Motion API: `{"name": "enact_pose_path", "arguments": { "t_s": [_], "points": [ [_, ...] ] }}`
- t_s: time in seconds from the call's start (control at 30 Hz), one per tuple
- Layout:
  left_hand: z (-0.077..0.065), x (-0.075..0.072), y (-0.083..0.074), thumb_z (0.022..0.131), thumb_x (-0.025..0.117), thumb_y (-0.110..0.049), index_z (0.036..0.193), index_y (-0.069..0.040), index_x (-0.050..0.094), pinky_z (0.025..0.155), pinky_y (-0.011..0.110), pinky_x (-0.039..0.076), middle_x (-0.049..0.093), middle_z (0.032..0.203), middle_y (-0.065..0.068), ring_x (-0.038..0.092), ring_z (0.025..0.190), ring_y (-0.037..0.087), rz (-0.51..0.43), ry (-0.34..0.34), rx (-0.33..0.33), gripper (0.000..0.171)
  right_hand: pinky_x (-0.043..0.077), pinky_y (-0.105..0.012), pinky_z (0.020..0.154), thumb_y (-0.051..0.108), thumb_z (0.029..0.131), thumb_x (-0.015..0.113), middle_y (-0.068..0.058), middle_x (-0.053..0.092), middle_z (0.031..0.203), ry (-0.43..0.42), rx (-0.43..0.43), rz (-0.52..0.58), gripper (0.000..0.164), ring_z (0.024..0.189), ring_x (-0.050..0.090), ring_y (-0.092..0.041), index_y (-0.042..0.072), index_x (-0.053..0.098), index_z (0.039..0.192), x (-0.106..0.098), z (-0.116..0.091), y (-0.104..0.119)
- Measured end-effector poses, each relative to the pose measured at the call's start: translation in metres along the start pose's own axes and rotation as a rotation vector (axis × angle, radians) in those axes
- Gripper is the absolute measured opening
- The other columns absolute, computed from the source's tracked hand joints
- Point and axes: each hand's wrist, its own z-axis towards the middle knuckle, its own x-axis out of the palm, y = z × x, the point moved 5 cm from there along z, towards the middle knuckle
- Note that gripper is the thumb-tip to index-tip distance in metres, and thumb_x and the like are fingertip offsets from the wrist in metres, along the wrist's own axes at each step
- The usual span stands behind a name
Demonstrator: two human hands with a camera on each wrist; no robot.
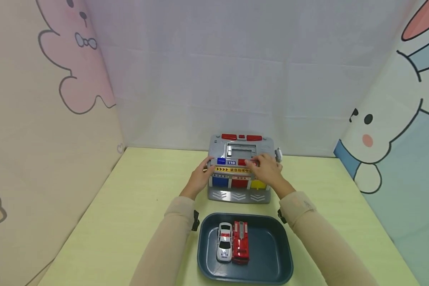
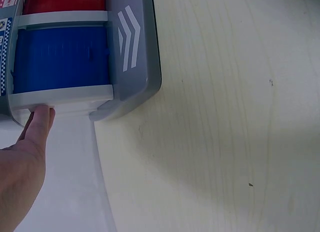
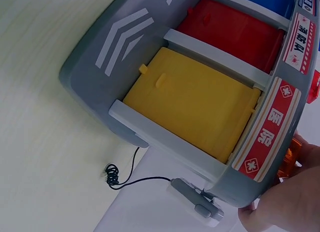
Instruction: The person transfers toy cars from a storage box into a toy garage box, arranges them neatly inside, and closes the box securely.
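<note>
A grey toy garage (image 1: 239,196) with blue, red and yellow doors stands at the back of the table. My left hand (image 1: 199,179) is at its left side. In the left wrist view, the fairly straight fingers (image 2: 41,122) touch the outer wall beside the blue door (image 2: 62,57). My right hand (image 1: 268,171) grips the upper right corner, fingers bent over the top by the red light (image 1: 242,162). In the right wrist view an orange translucent light (image 3: 289,157) sits among its fingers, partly hidden. The yellow door (image 3: 192,102) looks shut.
In front of the garage sits a dark blue tray (image 1: 271,280), holding a white police car (image 1: 225,242) and a red fire truck (image 1: 240,243). A grey handset (image 3: 197,202) on a coiled black cord (image 3: 114,176) is on the garage's right side. A pale curtain (image 1: 200,79) hangs behind.
</note>
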Motion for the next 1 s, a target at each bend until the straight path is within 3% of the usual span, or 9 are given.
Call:
{"name": "enact_pose_path", "arguments": {
  "t_s": [1.0],
  "points": [
    [0.0006, 0.0001, -0.0001, 0.101, 0.049, -0.044, 0.147, -0.033, 0.041, 0.101, 0.055, 0.04, 0.045, 0.144, 0.015, 0.043, 0.131, 0.036, -0.018, 0.003, -0.003, 0.047, 0.019, -0.063, 0.099, 0.048, 0.097, 0.055, -0.016, 0.045, 0.128, 0.057, 0.083, 0.065, 0.045, 0.12, 0.036, -0.037, 0.009, 0.06, 0.119, 0.0, 0.0073, -0.0022]
  ]
}}
